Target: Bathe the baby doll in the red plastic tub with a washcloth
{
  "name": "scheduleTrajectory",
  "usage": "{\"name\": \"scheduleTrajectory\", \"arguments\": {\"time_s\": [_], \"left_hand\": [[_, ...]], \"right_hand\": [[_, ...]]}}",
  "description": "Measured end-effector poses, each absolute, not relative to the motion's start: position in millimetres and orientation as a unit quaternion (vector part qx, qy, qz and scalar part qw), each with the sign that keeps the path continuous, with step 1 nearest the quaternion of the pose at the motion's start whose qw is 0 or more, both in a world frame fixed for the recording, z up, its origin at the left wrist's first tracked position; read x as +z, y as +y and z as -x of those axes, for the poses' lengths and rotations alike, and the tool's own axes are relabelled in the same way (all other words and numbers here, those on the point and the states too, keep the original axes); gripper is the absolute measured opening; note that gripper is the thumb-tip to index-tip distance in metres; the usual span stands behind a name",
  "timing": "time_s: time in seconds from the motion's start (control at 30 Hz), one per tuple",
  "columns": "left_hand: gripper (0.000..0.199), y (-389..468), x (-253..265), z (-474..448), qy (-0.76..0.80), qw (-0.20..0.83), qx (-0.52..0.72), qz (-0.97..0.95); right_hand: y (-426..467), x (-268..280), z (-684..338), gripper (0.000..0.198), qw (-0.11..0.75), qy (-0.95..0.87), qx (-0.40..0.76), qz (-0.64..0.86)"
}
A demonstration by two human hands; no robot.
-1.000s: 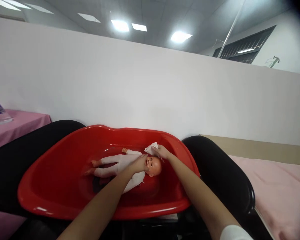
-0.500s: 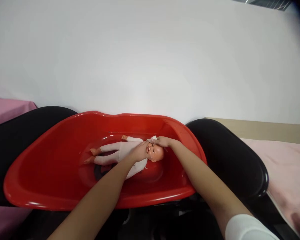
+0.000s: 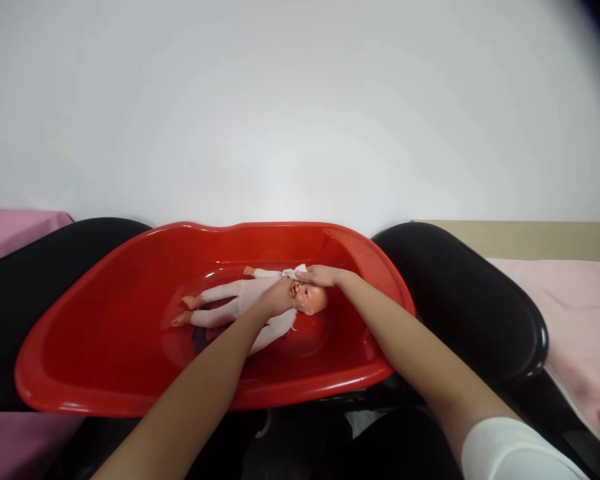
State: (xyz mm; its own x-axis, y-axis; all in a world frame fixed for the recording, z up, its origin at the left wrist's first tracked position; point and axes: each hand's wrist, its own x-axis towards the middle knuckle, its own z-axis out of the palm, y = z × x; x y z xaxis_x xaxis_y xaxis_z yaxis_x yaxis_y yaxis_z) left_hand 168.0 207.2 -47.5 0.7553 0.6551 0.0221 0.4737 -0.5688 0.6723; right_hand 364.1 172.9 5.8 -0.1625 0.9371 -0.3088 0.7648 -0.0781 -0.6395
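Note:
A baby doll (image 3: 251, 293) in white clothing lies on its back in a red baby bathtub (image 3: 95, 353), its bald head to the right and its bare feet to the left. My left hand (image 3: 279, 298) rests across the doll's upper chest and neck, its fingers closed at the lower end of a bunched white cloth (image 3: 295, 271). From the head side, my right hand (image 3: 321, 275) pinches the same cloth beside the doll's cheek. Whether this cloth belongs to the doll's clothing I cannot tell. Some fingertips are hidden.
Black tubs or trays (image 3: 473, 307) flank the bathtub on both sides, partly under its rim. Pink cloth (image 3: 585, 320) covers the surface at the right, and more pink cloth (image 3: 23, 230) lies at the left. A white wall (image 3: 290, 113) rises directly behind.
Both hands stay at the doll's neck and cheek, with my right hand shifted slightly left. More of the white cloth shows between them. The camera view has tilted a little.

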Motion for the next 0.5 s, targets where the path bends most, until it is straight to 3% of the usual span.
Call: {"name": "scheduleTrajectory", "arguments": {"time_s": [0.3,0.5], "left_hand": [[0.053,204,-41,-167,0.319,0.316,0.106,-0.887],[0.055,202,-39,-166,0.301,0.327,0.118,-0.888]], "right_hand": [[166,4,-377,0.046,0.133,-0.585,0.375,0.706],[166,10,-376,0.061,0.193,-0.604,0.341,0.694]]}}
